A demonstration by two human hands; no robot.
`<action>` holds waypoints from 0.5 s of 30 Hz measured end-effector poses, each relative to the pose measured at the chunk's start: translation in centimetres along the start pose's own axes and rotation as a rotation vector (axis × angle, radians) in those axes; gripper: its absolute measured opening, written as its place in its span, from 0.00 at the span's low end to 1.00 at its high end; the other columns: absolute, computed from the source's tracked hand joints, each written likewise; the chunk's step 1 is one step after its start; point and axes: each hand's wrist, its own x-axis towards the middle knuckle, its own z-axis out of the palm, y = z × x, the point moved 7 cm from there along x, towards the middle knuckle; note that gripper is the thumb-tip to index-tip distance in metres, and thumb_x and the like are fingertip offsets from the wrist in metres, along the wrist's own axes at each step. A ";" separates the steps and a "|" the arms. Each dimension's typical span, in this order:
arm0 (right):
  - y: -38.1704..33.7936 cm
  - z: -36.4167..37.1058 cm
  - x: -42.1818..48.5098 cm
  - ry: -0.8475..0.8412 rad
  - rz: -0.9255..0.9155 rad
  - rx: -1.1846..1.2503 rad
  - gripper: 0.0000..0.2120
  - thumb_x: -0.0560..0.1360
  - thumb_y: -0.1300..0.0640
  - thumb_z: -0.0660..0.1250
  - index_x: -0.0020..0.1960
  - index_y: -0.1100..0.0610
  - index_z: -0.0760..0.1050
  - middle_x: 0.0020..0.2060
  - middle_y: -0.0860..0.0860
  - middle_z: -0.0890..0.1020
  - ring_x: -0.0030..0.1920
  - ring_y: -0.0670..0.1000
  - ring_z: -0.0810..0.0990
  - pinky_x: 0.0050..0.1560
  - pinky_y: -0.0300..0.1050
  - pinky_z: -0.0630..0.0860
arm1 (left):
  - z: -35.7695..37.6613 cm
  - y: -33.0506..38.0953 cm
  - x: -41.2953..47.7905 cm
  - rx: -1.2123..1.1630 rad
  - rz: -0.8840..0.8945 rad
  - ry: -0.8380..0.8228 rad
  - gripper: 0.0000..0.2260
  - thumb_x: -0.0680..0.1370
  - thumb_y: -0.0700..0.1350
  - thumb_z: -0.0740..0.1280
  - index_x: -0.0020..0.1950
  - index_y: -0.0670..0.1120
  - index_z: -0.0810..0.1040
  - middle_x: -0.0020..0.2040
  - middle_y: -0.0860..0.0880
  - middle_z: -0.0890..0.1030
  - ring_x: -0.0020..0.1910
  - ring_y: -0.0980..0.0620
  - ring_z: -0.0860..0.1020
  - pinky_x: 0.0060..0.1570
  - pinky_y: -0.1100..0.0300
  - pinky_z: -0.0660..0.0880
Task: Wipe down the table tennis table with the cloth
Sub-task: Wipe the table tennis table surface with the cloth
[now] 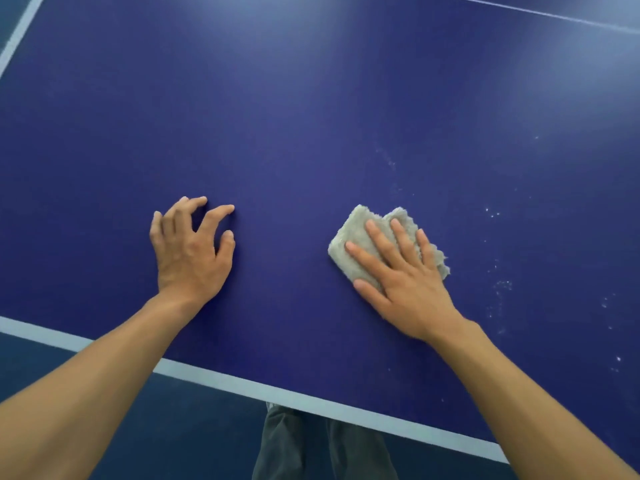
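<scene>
- A single head-worn view looks forward and steeply down onto the blue table [311,116].
- The camera sits close above the near edge. The white border line [277,393] slants across the bottom, with the person's trousers [294,445] just below it.
- Both forearms come in from the lower corners, left hand [190,251] and right hand [405,282] mid-frame.
- It's a wide angle: the side line [20,32] leans in at top left.

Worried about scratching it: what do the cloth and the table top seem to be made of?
Cloth: probably soft terry or microfibre, grey, with fluffy pile and ragged edges. Table top: seemingly hard painted board, smooth blue satin coat with soft light glare; core hidden.
</scene>
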 end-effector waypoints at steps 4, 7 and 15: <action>4.5 -2.4 8.0 0.044 0.358 0.089 0.29 0.83 0.33 0.43 0.83 0.33 0.41 0.84 0.43 0.37 0.82 0.54 0.31 0.78 0.60 0.27 | 1.9 3.9 4.6 -0.043 0.032 -0.079 0.21 0.83 0.50 0.63 0.77 0.54 0.71 0.79 0.44 0.63 0.82 0.41 0.56 0.79 0.33 0.43; 3.1 -3.0 10.9 0.016 0.373 0.093 0.29 0.84 0.35 0.44 0.83 0.36 0.40 0.84 0.46 0.37 0.82 0.58 0.31 0.78 0.65 0.29 | 3.2 5.5 8.9 -0.035 -0.005 -0.133 0.22 0.84 0.55 0.58 0.80 0.59 0.65 0.83 0.45 0.55 0.83 0.43 0.49 0.78 0.32 0.38; 3.0 -2.0 4.8 0.036 0.044 -0.004 0.27 0.85 0.36 0.48 0.83 0.35 0.52 0.85 0.45 0.50 0.85 0.57 0.45 0.82 0.64 0.42 | 5.2 6.4 12.8 0.024 -0.027 -0.150 0.24 0.83 0.63 0.49 0.80 0.64 0.58 0.83 0.47 0.53 0.83 0.44 0.48 0.77 0.30 0.41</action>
